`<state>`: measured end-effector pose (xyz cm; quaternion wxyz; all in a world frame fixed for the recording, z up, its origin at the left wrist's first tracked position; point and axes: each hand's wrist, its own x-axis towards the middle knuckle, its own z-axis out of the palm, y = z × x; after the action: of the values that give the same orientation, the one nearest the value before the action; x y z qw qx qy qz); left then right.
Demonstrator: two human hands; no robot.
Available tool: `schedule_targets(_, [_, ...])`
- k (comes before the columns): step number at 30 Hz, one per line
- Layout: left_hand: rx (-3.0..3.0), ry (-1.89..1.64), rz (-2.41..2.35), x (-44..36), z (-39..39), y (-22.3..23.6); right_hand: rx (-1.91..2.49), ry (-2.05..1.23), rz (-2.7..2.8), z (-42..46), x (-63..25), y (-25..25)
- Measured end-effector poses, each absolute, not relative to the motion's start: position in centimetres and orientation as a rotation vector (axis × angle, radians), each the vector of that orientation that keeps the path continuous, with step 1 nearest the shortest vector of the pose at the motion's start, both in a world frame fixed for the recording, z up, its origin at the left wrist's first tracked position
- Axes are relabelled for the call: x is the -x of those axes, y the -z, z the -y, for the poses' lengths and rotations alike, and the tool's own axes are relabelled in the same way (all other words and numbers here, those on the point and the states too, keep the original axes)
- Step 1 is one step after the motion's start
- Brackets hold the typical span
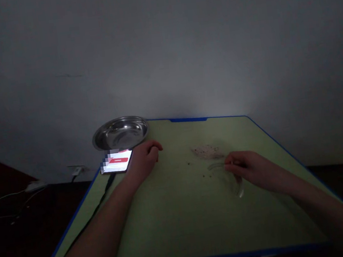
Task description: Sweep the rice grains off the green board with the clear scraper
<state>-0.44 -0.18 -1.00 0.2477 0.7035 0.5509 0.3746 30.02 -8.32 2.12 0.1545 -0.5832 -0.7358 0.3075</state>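
My left hand (146,155) rests on the table beside a lit phone (117,161), its fingers curled in and nothing visible in them. Over the right half of the table, my right hand (243,164) pinches a thin, see-through, shiny thing (216,166). One curved end of it points left, and a pale glint shows below the fingers; blur hides its exact kind. Just beyond that hand lies a small spread heap of pale grains (207,152) with dark specks. Several loose dark bits (203,176) are scattered left of the hand and nearer to me.
A shiny metal basin (121,133) stands at the table's far left corner, behind the phone. A dark cord (108,186) runs from the phone along my left forearm. The pale green table (171,228) has a blue rim and meets a grey wall. Cables and a plug (77,171) are at left.
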Motion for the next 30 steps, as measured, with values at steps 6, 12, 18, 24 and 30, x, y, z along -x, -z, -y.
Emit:
schedule_targets(6, [-1.921, -0.968, -1.496, 0.3, 0.4, 0.9, 1.71, -0.789, 2.208, 7.3, -31.2, -1.0])
schedule_targets(12, [-1.935, -0.927, -1.529, 0.3, 0.5, 0.7, 1.602, -0.831, 2.294, 6.2, -30.7, -0.8])
schedule_targets(18, [-1.925, -0.915, -1.51, 0.2, 0.5, 0.8, 1.536, -0.974, 2.326, 7.9, -30.9, -1.2])
schedule_targets(24, [-1.927, -0.911, -1.506, 0.1, 0.5, 0.7, 1.556, -0.996, 2.316, 8.6, -30.9, -1.3])
schedule_targets(30, [-1.919, -0.906, -1.506, 0.1, 0.4, 1.0, 1.525, -1.003, 2.341, 9.6, -30.5, -1.4])
